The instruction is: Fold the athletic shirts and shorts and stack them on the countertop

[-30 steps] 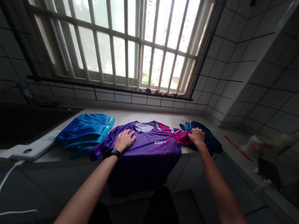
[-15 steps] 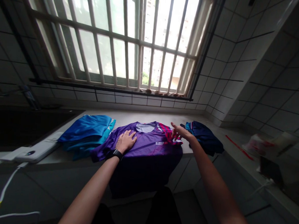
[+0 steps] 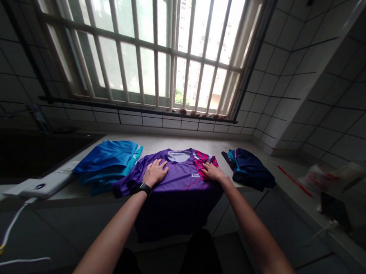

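A purple T-shirt (image 3: pixel 180 182) lies spread on the counter with its collar toward the window and its lower part hanging over the front edge. My left hand (image 3: pixel 155 172), a black watch on its wrist, rests flat on the chest near the left sleeve, fingers spread. On the other side, my right hand (image 3: pixel 212 171) lies palm down on the red-patterned sleeve, which is folded inward over the chest and partly covers a white printed label. Its fingers are stretched out.
Folded blue clothes (image 3: pixel 108 161) are stacked to the left, beside a white power strip (image 3: pixel 45 187) with a cable. Dark navy clothes (image 3: pixel 251 169) lie to the right, near a red strip (image 3: pixel 294 181) and a plastic bag (image 3: pixel 317 176). A dark sink (image 3: pixel 31 153) is far left.
My right hand has turned palm down and moved slightly down onto the sleeve, which now lies folded inward over the shirt. My left hand stays in place.
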